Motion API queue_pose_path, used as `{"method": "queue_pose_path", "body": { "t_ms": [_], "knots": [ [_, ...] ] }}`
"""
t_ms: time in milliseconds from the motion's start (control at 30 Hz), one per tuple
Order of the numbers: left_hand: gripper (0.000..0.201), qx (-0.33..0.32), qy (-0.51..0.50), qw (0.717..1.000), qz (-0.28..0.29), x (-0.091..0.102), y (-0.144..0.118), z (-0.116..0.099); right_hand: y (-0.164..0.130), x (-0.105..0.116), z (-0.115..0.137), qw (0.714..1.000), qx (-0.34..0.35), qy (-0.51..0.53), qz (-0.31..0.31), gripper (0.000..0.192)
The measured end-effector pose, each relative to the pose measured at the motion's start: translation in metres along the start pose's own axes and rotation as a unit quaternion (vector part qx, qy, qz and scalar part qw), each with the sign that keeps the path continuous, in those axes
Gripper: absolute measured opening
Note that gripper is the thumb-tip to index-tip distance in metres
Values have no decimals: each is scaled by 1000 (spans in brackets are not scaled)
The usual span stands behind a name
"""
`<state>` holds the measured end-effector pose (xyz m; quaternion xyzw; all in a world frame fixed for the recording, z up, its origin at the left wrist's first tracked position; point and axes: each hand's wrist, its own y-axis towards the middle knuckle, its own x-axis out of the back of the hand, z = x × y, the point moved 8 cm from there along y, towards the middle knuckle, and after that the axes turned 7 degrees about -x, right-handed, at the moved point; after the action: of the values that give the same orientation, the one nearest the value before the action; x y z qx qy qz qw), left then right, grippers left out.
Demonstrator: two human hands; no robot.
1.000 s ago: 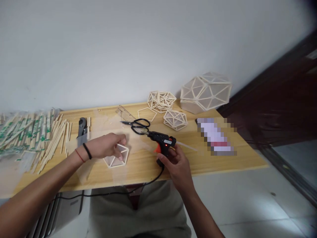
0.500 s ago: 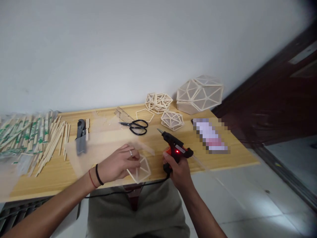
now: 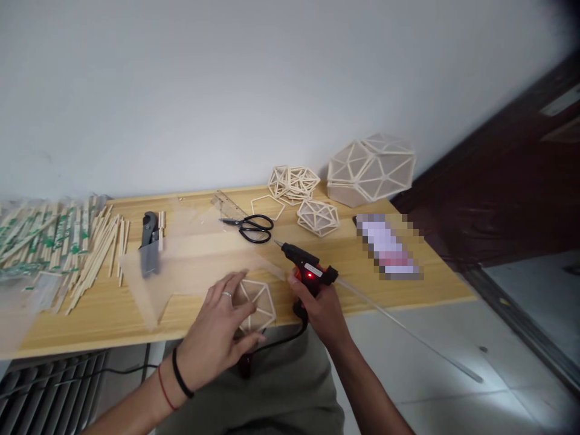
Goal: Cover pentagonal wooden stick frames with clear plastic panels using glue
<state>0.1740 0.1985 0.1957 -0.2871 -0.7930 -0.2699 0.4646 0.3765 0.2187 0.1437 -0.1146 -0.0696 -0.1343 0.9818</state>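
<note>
**A:** so what's in hand here? The left hand (image 3: 217,338) has its fingers spread over a small pentagon frame (image 3: 256,302) made of thin wooden sticks, pinning it right at the front edge of the surface (image 3: 104,314). The right hand (image 3: 319,305) is wrapped tight around the handle of a black glue gun (image 3: 306,269), red light on, nozzle pointing toward the back-left.

**B:** that frame looks super light and pretty fragile imo. Skinny sticks joined only at the corners, so I'd guess it flexes or pops apart if squeezed. Best to hold it flat by the sides or near a joint, not mid-stick. The gun is rigid and chunky, easy grip, but its cord trails off the front edge.

**A:** any containers?

**B:** none really. Loose sticks (image 3: 97,248) lie piled at the left end, some in green-printed wrappers. Scissors (image 3: 251,226) sit mid-surface, finished lattice shapes (image 3: 317,217) toward the back-right corner. There's a clear sheet (image 3: 181,272) under the frame too.
</note>
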Motion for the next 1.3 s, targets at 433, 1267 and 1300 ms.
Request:
{"method": "queue_pose_path", "body": {
  "t_ms": [433,1267,1300],
  "knots": [
    [45,97,-62,987,-113,-12,-24,-5,-11,-22,7,986,-4,-159,56,40],
    [31,67,-133,987,-61,0,-15,15,-15,-20,8,986,3,-165,31,42],
    [27,66,-126,988,-63,2,-15,14,-17,-17,6,988,-1,-155,19,43]
  ]
}}
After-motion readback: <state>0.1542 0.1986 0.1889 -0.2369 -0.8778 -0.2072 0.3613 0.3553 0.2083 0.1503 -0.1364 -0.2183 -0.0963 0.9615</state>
